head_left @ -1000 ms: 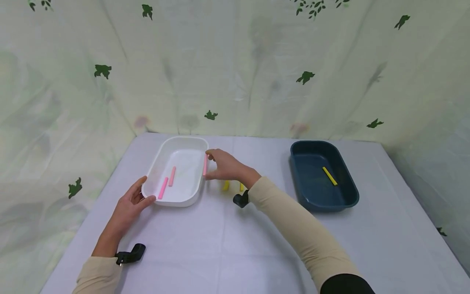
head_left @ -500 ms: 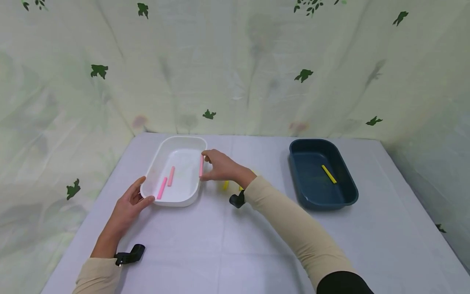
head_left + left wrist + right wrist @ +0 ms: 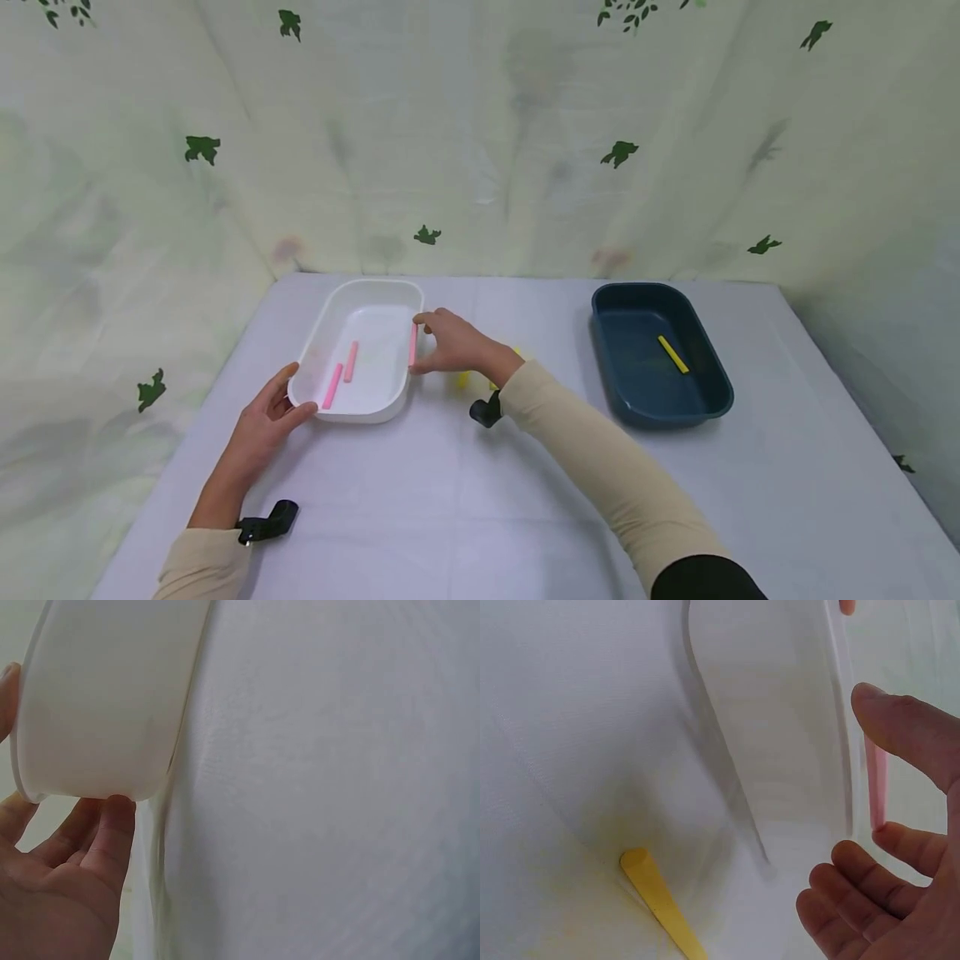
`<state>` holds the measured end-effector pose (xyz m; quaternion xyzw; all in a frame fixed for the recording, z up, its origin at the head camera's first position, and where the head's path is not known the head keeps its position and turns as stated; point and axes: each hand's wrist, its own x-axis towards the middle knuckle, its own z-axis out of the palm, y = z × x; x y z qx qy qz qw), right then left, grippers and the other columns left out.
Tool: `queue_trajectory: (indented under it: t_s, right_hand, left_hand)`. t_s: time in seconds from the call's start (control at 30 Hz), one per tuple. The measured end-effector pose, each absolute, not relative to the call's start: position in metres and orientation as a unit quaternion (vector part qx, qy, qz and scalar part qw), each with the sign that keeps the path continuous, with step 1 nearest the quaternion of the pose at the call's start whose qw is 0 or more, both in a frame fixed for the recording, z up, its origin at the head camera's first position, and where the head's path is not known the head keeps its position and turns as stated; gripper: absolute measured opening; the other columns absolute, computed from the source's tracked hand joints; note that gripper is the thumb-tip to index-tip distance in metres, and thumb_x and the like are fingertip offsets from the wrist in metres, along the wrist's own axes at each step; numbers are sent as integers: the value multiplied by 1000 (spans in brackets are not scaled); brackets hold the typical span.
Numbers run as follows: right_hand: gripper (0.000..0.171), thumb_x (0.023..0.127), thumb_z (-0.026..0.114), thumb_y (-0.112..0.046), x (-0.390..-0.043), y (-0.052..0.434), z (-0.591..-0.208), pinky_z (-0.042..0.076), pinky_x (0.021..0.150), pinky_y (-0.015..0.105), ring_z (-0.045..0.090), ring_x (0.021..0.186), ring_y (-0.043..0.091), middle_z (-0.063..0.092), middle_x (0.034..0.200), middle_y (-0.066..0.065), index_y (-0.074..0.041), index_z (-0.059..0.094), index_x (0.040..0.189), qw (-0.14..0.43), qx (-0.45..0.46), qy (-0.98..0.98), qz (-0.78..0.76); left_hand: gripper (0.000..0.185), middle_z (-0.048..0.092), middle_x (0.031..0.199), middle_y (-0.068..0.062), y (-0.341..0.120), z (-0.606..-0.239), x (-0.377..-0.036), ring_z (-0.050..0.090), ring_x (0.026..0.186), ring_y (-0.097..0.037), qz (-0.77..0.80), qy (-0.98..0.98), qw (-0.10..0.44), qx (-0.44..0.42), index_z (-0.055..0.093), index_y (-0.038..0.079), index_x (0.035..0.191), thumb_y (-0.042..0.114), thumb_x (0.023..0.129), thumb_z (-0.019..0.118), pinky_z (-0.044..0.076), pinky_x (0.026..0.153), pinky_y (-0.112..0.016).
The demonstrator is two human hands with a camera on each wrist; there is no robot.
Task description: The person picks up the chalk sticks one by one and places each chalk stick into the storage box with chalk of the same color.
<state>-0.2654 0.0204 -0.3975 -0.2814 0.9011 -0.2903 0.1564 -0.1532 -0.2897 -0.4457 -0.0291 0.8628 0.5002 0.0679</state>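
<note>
Head view: right grip (image 3: 453, 343) pinched a pink stick (image 3: 413, 345) — left grip (image 3: 258, 425) held the nearby white tray (image 3: 386, 358), seemingly for steadiness.

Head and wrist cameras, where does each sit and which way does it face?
Head: on the person's head, facing forward and down at the white tray and blue tray; left hand, right hand and sleeves show.
Left wrist: on that wrist, facing the white tray's outer wall; left hand shows.
Right wrist: on that wrist, facing the white tray's outside and a yellow stick; right hand shows, holding a pink stick, plus a fingertip above.
Shared: both wrist views show the white tray's outside.
</note>
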Motion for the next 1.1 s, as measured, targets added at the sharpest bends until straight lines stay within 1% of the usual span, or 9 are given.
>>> queue_trajectory:
  t_s: [0.1,0.33,0.43,0.73,1.1]
  right_hand:
    - [80,83,78,-38,-266,18,-400,47,105,36,51,131,27,50,140,13,-9,42,148,163,-281,900,-292]
    - [80,81,79,-43,-265,13,-403,49,101,33,54,122,22,53,138,14,-10,45,146,167,-266,906,-284]
    - [80,81,79,-43,-265,12,-404,50,99,33,54,121,22,53,137,14,-10,45,146,167,-261,907,-283]
    - [84,81,79,-46,-265,8,-404,49,100,32,53,123,21,54,137,11,-12,43,148,166,-253,911,-280]
    - [85,81,78,-46,-263,7,-403,50,100,33,53,124,20,53,139,10,-14,40,150,181,-243,909,-287]
  left_hand:
    - [86,14,166,-19,-292,-446,-152,23,150,-41,498,864,70,-34,9,21,161,32,97,65,34,90,5]
    - [87,13,167,-18,-290,-448,-153,23,151,-40,503,860,73,-37,9,22,161,33,96,65,36,91,3]
    - [87,12,167,-17,-289,-448,-153,22,151,-40,502,861,74,-39,8,22,161,32,96,65,35,91,3]
    - [86,12,167,-17,-288,-445,-153,22,151,-40,499,863,73,-45,9,22,161,32,97,64,35,94,2]
    - [87,13,166,-19,-289,-445,-151,24,150,-41,499,863,70,-42,9,21,161,34,96,65,36,91,2]
